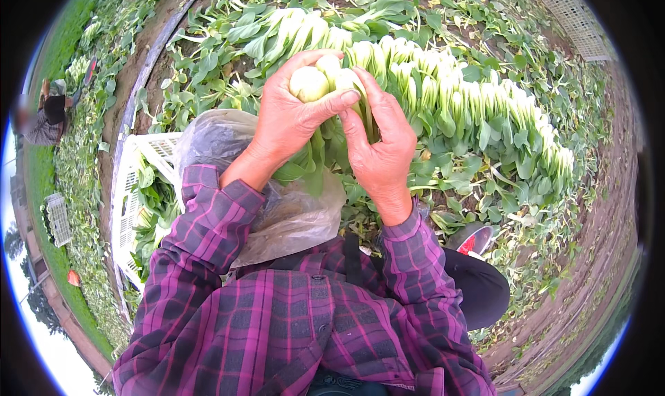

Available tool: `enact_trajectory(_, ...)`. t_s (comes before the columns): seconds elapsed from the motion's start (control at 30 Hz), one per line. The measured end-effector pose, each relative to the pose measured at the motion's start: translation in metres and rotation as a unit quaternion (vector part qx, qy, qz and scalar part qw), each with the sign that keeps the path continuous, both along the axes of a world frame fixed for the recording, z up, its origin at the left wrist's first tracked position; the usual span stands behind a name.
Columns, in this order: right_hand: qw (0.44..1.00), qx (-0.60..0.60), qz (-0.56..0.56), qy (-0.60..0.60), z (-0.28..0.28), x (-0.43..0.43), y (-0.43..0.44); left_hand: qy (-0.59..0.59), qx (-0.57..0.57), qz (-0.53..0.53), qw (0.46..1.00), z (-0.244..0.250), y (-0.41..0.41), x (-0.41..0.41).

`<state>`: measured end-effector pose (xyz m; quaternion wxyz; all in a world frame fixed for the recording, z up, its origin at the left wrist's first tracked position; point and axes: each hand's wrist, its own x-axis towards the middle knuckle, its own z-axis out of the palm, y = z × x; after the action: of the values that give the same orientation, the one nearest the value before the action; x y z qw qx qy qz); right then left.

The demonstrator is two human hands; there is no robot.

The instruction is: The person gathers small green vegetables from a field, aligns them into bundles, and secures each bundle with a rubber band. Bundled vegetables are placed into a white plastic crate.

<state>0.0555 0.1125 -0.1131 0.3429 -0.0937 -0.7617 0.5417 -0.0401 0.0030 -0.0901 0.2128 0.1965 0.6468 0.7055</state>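
Note:
Several heads of bok choy [310,84] are bunched between my two hands, their pale rounded bases up and their green leaves hanging down. Around the left side of the bunch curls my left hand [291,105], its thumb lying across the front. On the right side, my right hand [382,136] holds the stalks between thumb and fingers. Beyond my hands a long curved row of bok choy [447,89] lies on the ground, pale bases up. A clear plastic sheet [296,214] covers my leg beneath the bunch.
At my left stands a white plastic crate [124,224] holding bok choy. Loose leaves [467,188] litter the soil. A pale strip [145,74] runs along the ground at left. Another person [49,115] crouches at far left. More crates lie at far left [58,219] and upper right [574,22].

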Motion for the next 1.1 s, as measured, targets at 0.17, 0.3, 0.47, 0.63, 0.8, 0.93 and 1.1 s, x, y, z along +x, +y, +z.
enact_trajectory(0.17,0.995,0.083,-0.051,-0.008,-0.002,-0.003,-0.023,-0.030,0.013,0.002,0.999,0.001,0.004,0.000)
enact_trajectory(0.3,0.994,0.016,0.103,-0.007,0.006,-0.004,-0.009,-0.126,0.044,0.015,0.991,0.005,-0.006,-0.006)
enact_trajectory(0.47,0.981,-0.164,-0.039,-0.094,-0.075,-0.017,0.103,-0.135,0.023,-0.011,0.990,0.012,-0.008,-0.006)
enact_trajectory(0.63,0.845,0.227,-0.238,-0.421,-0.194,-0.003,0.212,-0.132,0.002,-0.027,0.991,0.010,-0.003,-0.005)
enact_trajectory(0.8,0.813,0.283,-0.238,-0.451,-0.221,-0.007,0.225,-0.126,-0.024,-0.035,0.991,0.006,-0.002,-0.007)
enact_trajectory(0.93,0.898,0.184,-0.227,-0.330,-0.211,0.006,0.214,-0.097,-0.054,-0.037,0.993,0.005,0.001,-0.006)
enact_trajectory(1.1,0.984,-0.132,-0.009,-0.123,-0.102,0.003,0.172,-0.071,-0.068,-0.038,0.994,0.009,0.002,-0.001)
